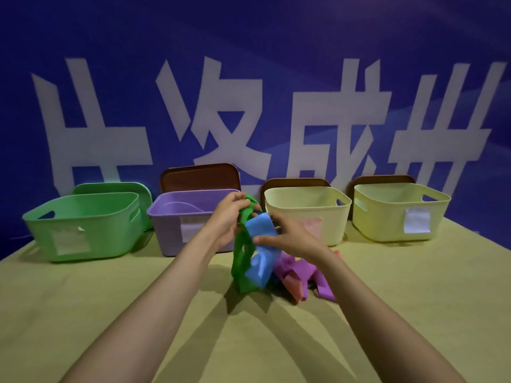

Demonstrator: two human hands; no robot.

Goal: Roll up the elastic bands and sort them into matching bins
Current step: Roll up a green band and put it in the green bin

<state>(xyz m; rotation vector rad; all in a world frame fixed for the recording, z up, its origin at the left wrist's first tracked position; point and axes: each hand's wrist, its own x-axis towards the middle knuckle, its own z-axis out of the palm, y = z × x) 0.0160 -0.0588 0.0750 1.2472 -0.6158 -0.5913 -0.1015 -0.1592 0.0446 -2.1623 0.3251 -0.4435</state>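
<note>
Green band (pixel 241 269) and blue band (pixel 260 228), tangled together, raised just in front of the purple bin's (pixel 171 225) right corner. Left hand (pixel 225 217) pinches the green band's top in curled fingers; right hand (pixel 290 239) grips the blue band between thumb and fingers. The green band's long axis runs near vertical, lower end toward the table (pixel 110 313). Progress appears early: no rolled band is visible, and a purple band (pixel 298 268) and pink band (pixel 293 288) lie loose right of that bin.
</note>
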